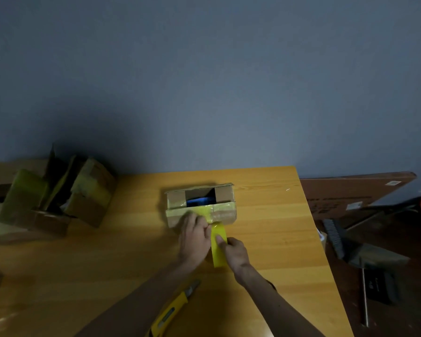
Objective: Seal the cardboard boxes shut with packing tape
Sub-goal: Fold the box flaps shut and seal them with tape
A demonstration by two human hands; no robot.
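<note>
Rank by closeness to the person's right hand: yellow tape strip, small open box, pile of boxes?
1. The yellow tape strip: pinched in the right hand.
2. The small open box: just beyond, centre of the table.
3. The pile of boxes: far left.

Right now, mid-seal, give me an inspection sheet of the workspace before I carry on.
Surface: wooden table.
Job's things: small cardboard box, top gap open, something blue inside; yellow tape runs from its front toward the person.
Clutter: utility knife on the near side; stacked boxes at left.
Hands: left hand seems to pinch the tape at the box; right hand grips the strip.
Cables: nothing seen.
Surroundings: grey wall; flat carton and brush at right.
</note>
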